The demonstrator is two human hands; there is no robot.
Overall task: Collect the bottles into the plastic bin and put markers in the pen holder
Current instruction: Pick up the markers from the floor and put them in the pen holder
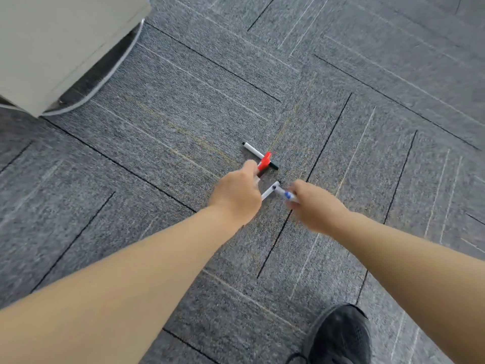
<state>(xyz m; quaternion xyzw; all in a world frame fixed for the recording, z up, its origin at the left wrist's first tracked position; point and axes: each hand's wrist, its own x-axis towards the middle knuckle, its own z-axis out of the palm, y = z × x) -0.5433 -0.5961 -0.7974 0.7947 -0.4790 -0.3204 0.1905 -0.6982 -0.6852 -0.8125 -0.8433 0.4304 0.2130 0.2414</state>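
Markers lie on the grey carpet floor. My left hand (237, 193) grips a marker with a red cap (264, 162), and a second white marker (269, 191) sticks out below its fingers. A white marker with a black cap (253, 151) lies on the carpet just beyond, crossed by the red cap. My right hand (313, 203) pinches a marker with a blue cap (286, 194), blurred by motion. No bottles, bin or pen holder are in view.
A light grey cabinet or furniture corner (65, 48) with a curved metal base rail (110, 74) stands at the upper left. My black shoe (339, 334) is at the bottom right. Carpet tiles (380, 74) stretch out on all sides.
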